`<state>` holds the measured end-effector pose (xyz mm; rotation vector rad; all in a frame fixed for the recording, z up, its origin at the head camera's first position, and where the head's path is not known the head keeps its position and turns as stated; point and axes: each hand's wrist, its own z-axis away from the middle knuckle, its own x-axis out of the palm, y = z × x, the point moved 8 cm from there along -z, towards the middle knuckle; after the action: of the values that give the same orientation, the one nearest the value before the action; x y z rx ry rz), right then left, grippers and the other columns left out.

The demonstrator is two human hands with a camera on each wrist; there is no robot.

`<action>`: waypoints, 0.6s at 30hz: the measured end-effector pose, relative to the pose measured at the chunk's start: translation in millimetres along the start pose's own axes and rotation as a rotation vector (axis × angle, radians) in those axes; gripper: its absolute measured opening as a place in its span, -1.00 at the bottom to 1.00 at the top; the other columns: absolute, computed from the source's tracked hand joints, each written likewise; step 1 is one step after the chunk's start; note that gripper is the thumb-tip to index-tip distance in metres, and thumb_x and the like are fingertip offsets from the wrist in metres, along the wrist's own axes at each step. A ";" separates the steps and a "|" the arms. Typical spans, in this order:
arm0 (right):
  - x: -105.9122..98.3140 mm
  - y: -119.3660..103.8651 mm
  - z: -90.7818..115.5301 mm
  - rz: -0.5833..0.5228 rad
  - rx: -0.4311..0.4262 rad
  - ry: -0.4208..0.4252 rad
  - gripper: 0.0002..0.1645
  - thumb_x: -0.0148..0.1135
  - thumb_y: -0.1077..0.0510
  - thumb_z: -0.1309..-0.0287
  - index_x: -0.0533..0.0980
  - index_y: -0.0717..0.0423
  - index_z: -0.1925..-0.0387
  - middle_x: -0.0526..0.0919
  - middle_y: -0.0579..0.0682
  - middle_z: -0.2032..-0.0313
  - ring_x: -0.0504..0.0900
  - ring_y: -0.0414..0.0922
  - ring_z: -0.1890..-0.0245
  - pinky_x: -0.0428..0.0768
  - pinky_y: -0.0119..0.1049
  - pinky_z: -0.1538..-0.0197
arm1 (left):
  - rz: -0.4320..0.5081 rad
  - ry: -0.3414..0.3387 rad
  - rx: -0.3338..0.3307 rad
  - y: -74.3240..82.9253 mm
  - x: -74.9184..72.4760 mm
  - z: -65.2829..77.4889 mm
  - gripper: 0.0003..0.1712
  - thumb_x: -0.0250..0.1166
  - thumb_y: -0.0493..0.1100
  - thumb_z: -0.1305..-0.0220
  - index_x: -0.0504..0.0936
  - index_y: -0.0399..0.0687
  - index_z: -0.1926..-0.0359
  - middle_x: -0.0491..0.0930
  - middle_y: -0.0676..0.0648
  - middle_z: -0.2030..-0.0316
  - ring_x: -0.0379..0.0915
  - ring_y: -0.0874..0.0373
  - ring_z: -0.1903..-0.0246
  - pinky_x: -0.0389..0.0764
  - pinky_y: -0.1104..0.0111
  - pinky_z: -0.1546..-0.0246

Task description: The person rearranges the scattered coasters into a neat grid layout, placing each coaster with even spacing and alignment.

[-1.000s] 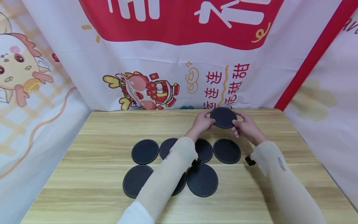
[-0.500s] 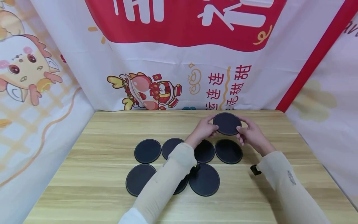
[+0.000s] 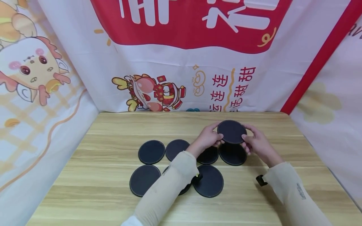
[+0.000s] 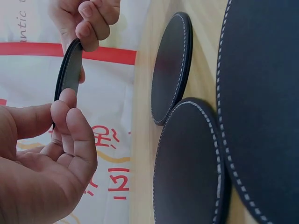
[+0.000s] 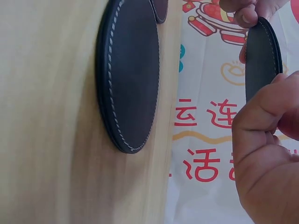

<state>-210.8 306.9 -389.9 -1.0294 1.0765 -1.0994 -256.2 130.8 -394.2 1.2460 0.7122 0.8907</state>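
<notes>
Between my two hands a round black coaster (image 3: pixel 232 131) with a stitched rim is held in the air above the table. My left hand (image 3: pixel 208 138) pinches its left edge between thumb and fingers, and my right hand (image 3: pixel 258 145) pinches the right edge. Its lower part overlaps the rightmost back-row coaster (image 3: pixel 233 155) in the head view. In the left wrist view the held coaster (image 4: pixel 70 70) appears nearly edge-on, apart from the tabletop. A lying coaster (image 5: pixel 131 74) shows below it in the right wrist view.
Other black coasters lie in two rows on the wooden table (image 3: pixel 85 175): a back row including one at far left (image 3: pixel 151 152), and a front row including one coaster (image 3: pixel 208 181) partly behind my left wrist. My left sleeve hides parts of several. A printed cloth (image 3: pixel 169 56) hangs behind.
Both hands have brought the held coaster nearer and slightly right in the head view, so it now overlaps the rightmost back-row coaster. The head view has shifted slightly.
</notes>
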 end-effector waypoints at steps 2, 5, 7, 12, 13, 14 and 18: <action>0.2 2.3 5.4 0.008 0.003 0.000 -0.36 -0.08 0.26 -0.55 -0.01 0.16 -0.52 0.53 0.08 0.57 0.44 -0.18 0.71 0.52 -0.32 0.62 | -0.009 -0.021 -0.007 -1.8 3.1 3.7 -0.22 0.16 -0.44 -0.42 0.16 -0.06 -0.57 0.67 -0.23 0.48 0.45 0.15 0.61 0.53 0.43 0.56; -1.0 7.2 13.9 0.013 0.010 0.001 -0.35 -0.06 0.26 -0.55 -0.02 0.19 -0.51 0.55 0.10 0.57 0.44 -0.17 0.71 0.52 -0.32 0.62 | -0.043 -0.043 -0.012 -6.0 8.0 8.6 -0.21 0.18 -0.41 -0.42 0.12 -0.06 -0.58 0.68 -0.18 0.49 0.47 0.16 0.60 0.54 0.44 0.55; -1.9 11.2 18.9 0.017 0.020 0.001 -0.36 -0.06 0.26 -0.54 -0.02 0.20 -0.50 0.55 0.15 0.56 0.44 -0.17 0.71 0.53 -0.31 0.62 | -0.058 -0.056 -0.019 -9.0 11.3 12.4 -0.20 0.19 -0.40 -0.42 0.12 -0.05 -0.58 0.68 -0.15 0.50 0.47 0.18 0.61 0.54 0.44 0.54; -1.8 20.1 30.7 0.006 0.031 -0.019 -0.37 -0.05 0.26 -0.53 -0.02 0.20 -0.48 0.57 0.12 0.57 0.45 -0.17 0.70 0.53 -0.31 0.62 | -0.057 -0.081 -0.043 -17.2 19.4 22.6 -0.17 0.21 -0.40 -0.42 0.09 -0.03 -0.59 0.70 -0.16 0.49 0.43 0.19 0.64 0.52 0.44 0.57; -1.6 21.6 33.2 -0.001 0.034 -0.024 -0.36 -0.04 0.26 -0.53 -0.03 0.20 -0.48 0.57 0.09 0.57 0.45 -0.18 0.70 0.52 -0.32 0.62 | -0.054 -0.085 -0.049 -19.0 21.1 24.5 -0.17 0.21 -0.40 -0.41 0.09 -0.03 -0.59 0.70 -0.17 0.49 0.42 0.19 0.65 0.52 0.44 0.58; -1.5 23.0 35.8 -0.008 0.036 -0.027 -0.36 -0.04 0.26 -0.53 -0.02 0.21 -0.48 0.57 0.07 0.58 0.46 -0.18 0.71 0.52 -0.32 0.63 | -0.053 -0.090 -0.057 -20.9 22.7 26.4 -0.17 0.21 -0.40 -0.41 0.09 -0.03 -0.59 0.70 -0.18 0.48 0.42 0.19 0.65 0.51 0.43 0.58; 0.2 26.9 45.5 -0.035 0.035 -0.048 -0.36 -0.03 0.26 -0.53 -0.03 0.27 -0.46 0.57 0.07 0.60 0.46 -0.19 0.73 0.50 -0.34 0.66 | -0.060 -0.113 -0.073 -26.6 28.7 33.4 -0.15 0.22 -0.40 -0.41 0.07 -0.05 -0.60 0.71 -0.21 0.48 0.38 0.21 0.69 0.49 0.44 0.62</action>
<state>-161.9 315.1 -408.2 -1.0455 1.0012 -1.1128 -209.0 137.5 -413.5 1.1938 0.6187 0.7840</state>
